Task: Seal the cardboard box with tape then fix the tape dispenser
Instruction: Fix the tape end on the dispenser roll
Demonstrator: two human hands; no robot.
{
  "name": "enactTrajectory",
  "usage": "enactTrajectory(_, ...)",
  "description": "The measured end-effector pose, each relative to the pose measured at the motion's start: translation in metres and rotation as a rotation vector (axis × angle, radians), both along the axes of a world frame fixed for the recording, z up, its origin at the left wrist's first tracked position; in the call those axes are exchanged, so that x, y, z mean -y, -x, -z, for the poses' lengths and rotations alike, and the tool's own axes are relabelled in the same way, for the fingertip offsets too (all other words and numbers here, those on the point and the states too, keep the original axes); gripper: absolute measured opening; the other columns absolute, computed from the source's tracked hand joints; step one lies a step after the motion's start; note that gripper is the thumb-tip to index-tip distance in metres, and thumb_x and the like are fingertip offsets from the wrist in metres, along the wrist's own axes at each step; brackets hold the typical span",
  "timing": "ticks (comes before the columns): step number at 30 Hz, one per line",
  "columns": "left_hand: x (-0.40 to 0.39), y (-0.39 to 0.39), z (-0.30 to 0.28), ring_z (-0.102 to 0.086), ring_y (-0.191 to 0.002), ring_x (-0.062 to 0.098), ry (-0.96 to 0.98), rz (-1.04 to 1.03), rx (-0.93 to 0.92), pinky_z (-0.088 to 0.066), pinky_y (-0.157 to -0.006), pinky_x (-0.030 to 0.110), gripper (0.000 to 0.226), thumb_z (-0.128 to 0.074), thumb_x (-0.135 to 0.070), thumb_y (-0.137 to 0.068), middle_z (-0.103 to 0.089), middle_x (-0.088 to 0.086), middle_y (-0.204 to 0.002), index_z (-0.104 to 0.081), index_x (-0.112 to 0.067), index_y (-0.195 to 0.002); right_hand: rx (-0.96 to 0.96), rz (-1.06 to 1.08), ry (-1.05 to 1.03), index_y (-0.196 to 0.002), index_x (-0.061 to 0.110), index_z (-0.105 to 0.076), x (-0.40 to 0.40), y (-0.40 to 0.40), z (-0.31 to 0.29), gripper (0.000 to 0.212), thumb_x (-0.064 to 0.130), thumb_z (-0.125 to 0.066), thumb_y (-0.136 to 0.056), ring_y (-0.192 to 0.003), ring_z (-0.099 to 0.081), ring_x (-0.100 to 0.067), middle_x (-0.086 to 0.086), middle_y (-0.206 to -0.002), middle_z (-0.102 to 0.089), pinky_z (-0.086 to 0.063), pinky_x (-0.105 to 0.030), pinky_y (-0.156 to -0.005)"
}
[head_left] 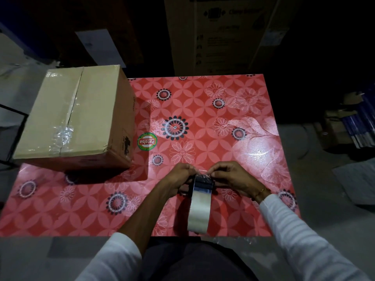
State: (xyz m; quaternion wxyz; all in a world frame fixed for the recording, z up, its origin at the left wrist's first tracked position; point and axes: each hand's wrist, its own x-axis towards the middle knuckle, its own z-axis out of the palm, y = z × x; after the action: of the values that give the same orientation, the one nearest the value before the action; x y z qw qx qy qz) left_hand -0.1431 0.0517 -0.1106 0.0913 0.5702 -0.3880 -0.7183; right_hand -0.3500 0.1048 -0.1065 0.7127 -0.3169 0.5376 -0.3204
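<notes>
Both hands, left hand (178, 175) and right hand (229, 175), are pinching the clear tape end over the black tape dispenser with its clear roll (199, 201) near the front edge of the red floral desk (223, 110), while the taped brown cardboard box (75, 116) sits well off at its far-left corner.

Both hands' grip covered most of the tape dispenser (203, 182); beyond it, print on the tall carton (223, 33) was too dim to read.
</notes>
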Motion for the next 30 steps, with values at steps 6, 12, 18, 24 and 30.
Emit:
enactTrajectory(6, 0.0014, -0.0024, 0.0054, -0.038, -0.052, 0.013, -0.018, 0.003, -0.001, -0.031, -0.046, 0.028, 0.012, -0.057, -0.017, -0.099, -0.042, 0.000, -0.062, -0.063, -0.011, -0.091, 0.000, 0.011, 0.002, -0.093, 0.007, -0.078, 0.0005, -0.0008, 0.0015, 0.018, -0.002, -0.062, -0.094, -0.087, -0.071, -0.020, -0.009, -0.090, -0.075, -0.061, -0.033, -0.084)
enactTrajectory(12, 0.0007, -0.0019, 0.0010, -0.037, -0.048, 0.012, -0.010, 0.015, 0.009, -0.033, -0.041, 0.022, 0.013, -0.055, -0.015, -0.100, -0.040, 0.000, -0.060, -0.063, -0.008, -0.092, -0.032, 0.008, -0.001, -0.096, 0.004, -0.078, 0.0020, 0.0003, 0.0038, 0.015, -0.001, -0.063, -0.094, -0.084, -0.070, -0.020, -0.006, -0.087, -0.077, -0.059, -0.037, -0.087)
enactTrajectory(18, 0.0018, -0.0031, 0.0058, -0.040, -0.059, 0.016, -0.007, 0.007, 0.003, -0.033, -0.054, 0.031, 0.012, -0.059, -0.017, -0.093, -0.045, 0.004, -0.069, -0.067, -0.015, -0.084, -0.038, 0.018, 0.015, -0.097, -0.001, -0.076, 0.0028, -0.0003, 0.0025, 0.015, -0.005, -0.062, -0.094, -0.076, -0.072, -0.016, -0.007, -0.083, -0.077, -0.060, -0.025, -0.072)
enactTrajectory(24, 0.0023, -0.0037, -0.0016, -0.036, -0.055, 0.013, -0.054, -0.014, -0.020, -0.034, -0.060, 0.032, 0.018, -0.050, -0.021, -0.096, -0.042, -0.002, -0.063, -0.064, -0.015, -0.087, -0.068, 0.021, 0.016, -0.099, 0.000, -0.077, 0.0029, -0.0001, 0.0050, 0.015, -0.003, -0.064, -0.094, -0.080, -0.071, -0.018, -0.010, -0.089, -0.077, -0.060, -0.026, -0.076)
enactTrajectory(30, 0.0010, -0.0042, -0.0028, -0.070, -0.088, 0.024, -0.032, 0.048, -0.087, -0.053, -0.080, 0.041, 0.041, -0.075, -0.036, -0.085, -0.072, 0.009, -0.092, -0.066, -0.002, -0.107, -0.047, 0.023, 0.002, -0.092, 0.009, -0.079, 0.0023, -0.0024, 0.0040, 0.019, -0.002, -0.064, -0.094, -0.084, -0.070, -0.020, -0.010, -0.088, -0.076, -0.059, -0.034, -0.085)
